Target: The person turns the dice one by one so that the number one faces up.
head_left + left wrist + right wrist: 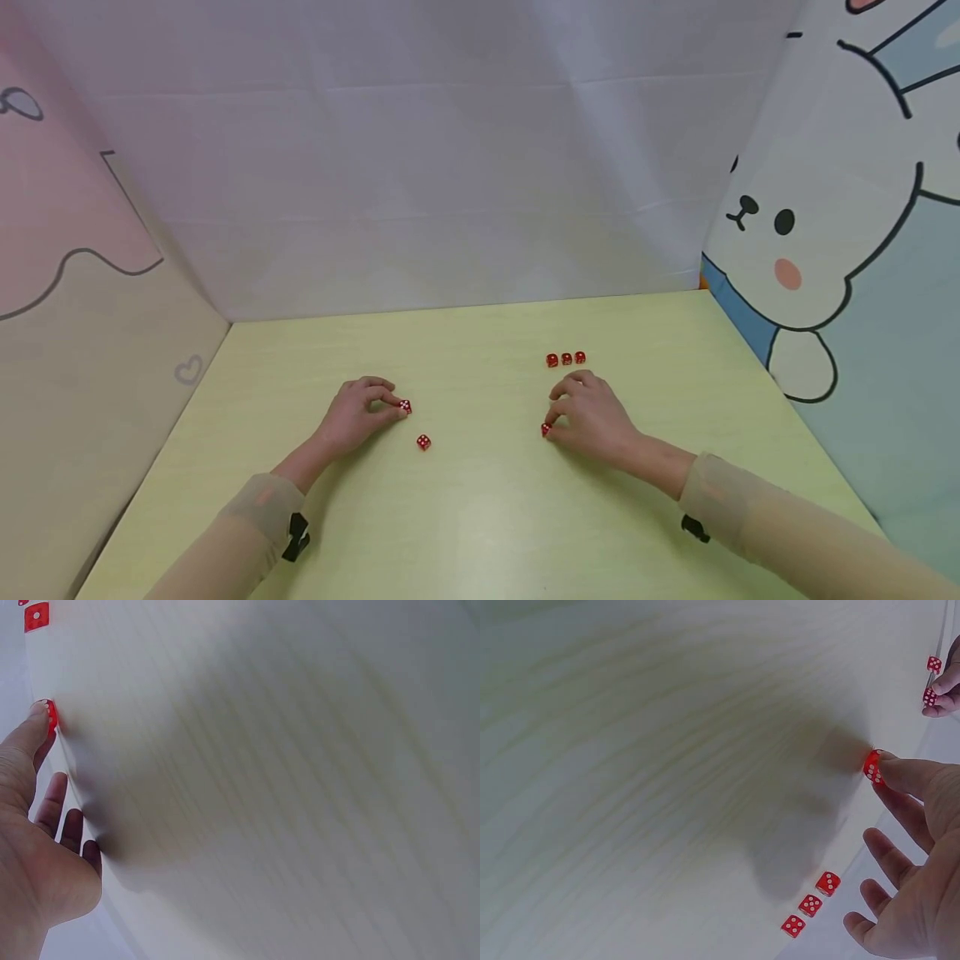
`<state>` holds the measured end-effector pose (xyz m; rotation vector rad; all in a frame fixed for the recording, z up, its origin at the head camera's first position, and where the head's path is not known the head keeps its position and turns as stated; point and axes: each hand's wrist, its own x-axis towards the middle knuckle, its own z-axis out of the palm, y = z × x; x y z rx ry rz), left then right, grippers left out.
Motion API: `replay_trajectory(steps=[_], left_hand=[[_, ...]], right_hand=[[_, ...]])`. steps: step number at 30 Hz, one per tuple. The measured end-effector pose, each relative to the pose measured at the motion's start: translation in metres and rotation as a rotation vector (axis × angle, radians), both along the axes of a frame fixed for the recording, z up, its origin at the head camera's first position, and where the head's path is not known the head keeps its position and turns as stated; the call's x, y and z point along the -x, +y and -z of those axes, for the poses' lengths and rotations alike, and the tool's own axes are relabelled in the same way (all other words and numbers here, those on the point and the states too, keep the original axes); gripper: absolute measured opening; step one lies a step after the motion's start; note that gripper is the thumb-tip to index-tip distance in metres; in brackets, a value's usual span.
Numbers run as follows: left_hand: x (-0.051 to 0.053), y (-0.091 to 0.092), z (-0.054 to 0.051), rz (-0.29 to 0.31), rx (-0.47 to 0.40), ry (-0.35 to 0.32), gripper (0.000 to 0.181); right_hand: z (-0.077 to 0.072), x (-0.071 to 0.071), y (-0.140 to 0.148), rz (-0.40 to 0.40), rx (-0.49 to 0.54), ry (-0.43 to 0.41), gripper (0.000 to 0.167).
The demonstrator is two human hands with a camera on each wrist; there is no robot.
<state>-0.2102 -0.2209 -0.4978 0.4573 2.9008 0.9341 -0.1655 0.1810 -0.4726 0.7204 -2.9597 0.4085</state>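
Note:
Between thumb and index finger, my left hand [363, 414] pinches a red die [406, 407] with white pips, close to the tabletop; the left wrist view shows this die [51, 716] partly covered by the thumb. A loose red die [423, 442] lies just in front of that hand. My right hand [591, 417] pinches another red die [546, 430] with thumb and index finger, its pips visible in the right wrist view [874, 767]. Beyond the right hand, three red dice [566, 359] stand in a short row on the table.
The pale yellow wooden table [480, 533] carries all the dice. A white cloth wall [450, 192] rises along its back edge. Printed panels flank it, with a cartoon bunny [817, 250] on the right one.

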Motion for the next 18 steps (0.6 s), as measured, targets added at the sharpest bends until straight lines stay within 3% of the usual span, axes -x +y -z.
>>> replay_trajectory(steps=[6,18], left_hand=[[0.0,0.0,0.0,0.003,-0.005,0.006,0.013],[0.0,0.001,-0.001,0.002,-0.012,0.008,0.013]], right_hand=[[0.003,0.0,0.002,0.043,0.063,-0.048,0.007],[0.002,0.003,0.011,0.172,0.401,-0.184,0.011]])
